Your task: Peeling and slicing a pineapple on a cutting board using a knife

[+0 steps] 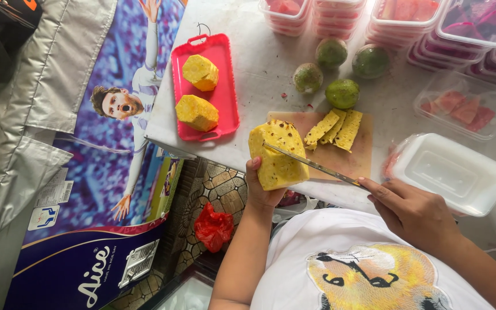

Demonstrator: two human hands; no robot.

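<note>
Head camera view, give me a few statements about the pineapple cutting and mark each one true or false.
1. The left hand holds a peeled pineapple. True.
2. The right hand holds a spoon. False: it holds a knife, blade against the pineapple.
3. Two pineapple pieces lie on a red tray. True.
4. The cutting board carries no fruit. False: pineapple slices lie on it.
5. Four green fruits sit behind the board. True.
</note>
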